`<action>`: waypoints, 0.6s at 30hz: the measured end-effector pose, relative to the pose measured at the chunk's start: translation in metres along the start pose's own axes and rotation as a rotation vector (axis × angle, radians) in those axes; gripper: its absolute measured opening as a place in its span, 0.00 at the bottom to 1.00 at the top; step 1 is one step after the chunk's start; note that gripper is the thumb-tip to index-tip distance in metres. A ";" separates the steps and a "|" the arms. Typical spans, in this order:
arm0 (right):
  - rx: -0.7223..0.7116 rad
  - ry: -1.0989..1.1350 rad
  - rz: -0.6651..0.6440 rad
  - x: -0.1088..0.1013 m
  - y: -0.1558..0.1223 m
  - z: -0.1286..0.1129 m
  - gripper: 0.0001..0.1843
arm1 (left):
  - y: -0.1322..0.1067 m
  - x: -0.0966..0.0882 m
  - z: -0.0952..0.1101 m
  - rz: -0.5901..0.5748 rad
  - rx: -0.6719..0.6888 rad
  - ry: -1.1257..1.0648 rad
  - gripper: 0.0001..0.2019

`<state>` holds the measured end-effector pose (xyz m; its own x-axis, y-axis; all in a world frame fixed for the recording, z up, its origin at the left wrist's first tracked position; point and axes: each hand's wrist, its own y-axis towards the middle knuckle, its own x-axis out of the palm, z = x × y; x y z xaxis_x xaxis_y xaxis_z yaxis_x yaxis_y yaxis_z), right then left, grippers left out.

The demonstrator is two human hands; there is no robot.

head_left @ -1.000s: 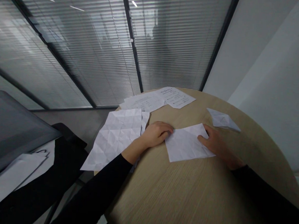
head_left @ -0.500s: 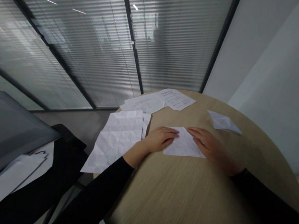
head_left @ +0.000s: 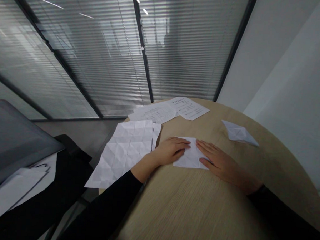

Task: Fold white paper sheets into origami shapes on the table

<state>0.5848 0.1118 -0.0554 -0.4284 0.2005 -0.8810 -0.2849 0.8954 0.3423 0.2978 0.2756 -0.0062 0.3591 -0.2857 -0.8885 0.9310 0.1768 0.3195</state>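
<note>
In the head view, a small creased white paper (head_left: pixel 191 157) lies flat near the middle of the wooden worktop (head_left: pixel 193 204). The left hand (head_left: pixel 173 150) comes in at nine o'clock, its grip open, fingers laid on the paper's upper left part. The right hand (head_left: pixel 220 162) reaches in from four o'clock, grip open too, fingers stretched flat across the paper's right side, thumb spread below them.

Taking the paper as the dial's centre, a folded paper piece (head_left: pixel 239 133) sits apart at two o'clock. Printed sheets (head_left: pixel 191 108) overlap from eleven to twelve. At nine, beyond the left hand, a larger creased sheet (head_left: pixel 126 143) overhangs the worktop's edge. Well apart, between eight and nine, loose papers (head_left: pixel 19 184) rest on a black surface.
</note>
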 end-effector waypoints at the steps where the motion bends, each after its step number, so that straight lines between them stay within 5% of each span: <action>1: -0.006 -0.026 -0.009 0.001 -0.001 -0.001 0.37 | 0.000 0.000 0.000 0.003 -0.006 0.001 0.18; 10: -0.019 -0.142 -0.025 0.001 -0.011 -0.016 0.45 | -0.002 0.001 0.001 0.006 -0.067 0.008 0.20; 18: 0.001 -0.126 -0.022 -0.001 -0.007 -0.010 0.42 | -0.001 0.002 0.000 0.024 -0.053 -0.053 0.20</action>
<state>0.5792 0.1013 -0.0536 -0.3105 0.2293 -0.9225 -0.2919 0.9006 0.3221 0.2976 0.2752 -0.0081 0.3856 -0.3297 -0.8618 0.9177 0.2338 0.3212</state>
